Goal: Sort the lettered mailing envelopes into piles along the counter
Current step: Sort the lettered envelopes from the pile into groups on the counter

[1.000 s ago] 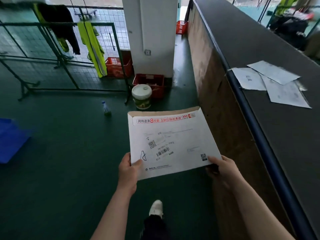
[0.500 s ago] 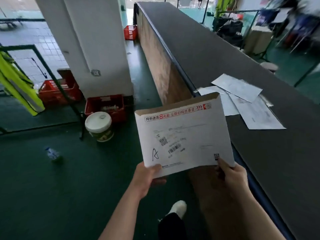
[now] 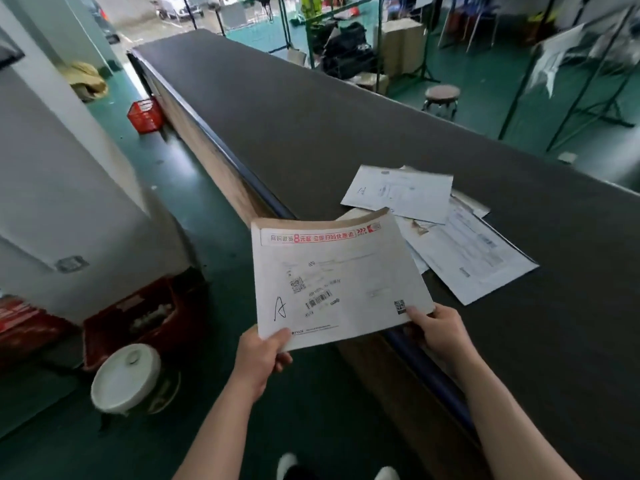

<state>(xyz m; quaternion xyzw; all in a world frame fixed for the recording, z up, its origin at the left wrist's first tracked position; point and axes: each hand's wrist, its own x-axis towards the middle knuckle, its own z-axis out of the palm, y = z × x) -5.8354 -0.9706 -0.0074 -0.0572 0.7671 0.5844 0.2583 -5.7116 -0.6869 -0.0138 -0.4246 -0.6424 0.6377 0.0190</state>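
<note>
Now left hand (image 3: 260, 355) and right hand (image 3: 438, 336) pinching envelope (image 3: 337, 282) marked "A", red banner "8".

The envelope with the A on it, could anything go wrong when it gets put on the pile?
Maybe two things. The held envelope is pinched only at its bottom corners by the left hand and right hand, and it already bows, so it could flop or slip. The pile on the counter is loose and fanned out close to the counter's near edge, so a careless drop might push sheets off.
</note>
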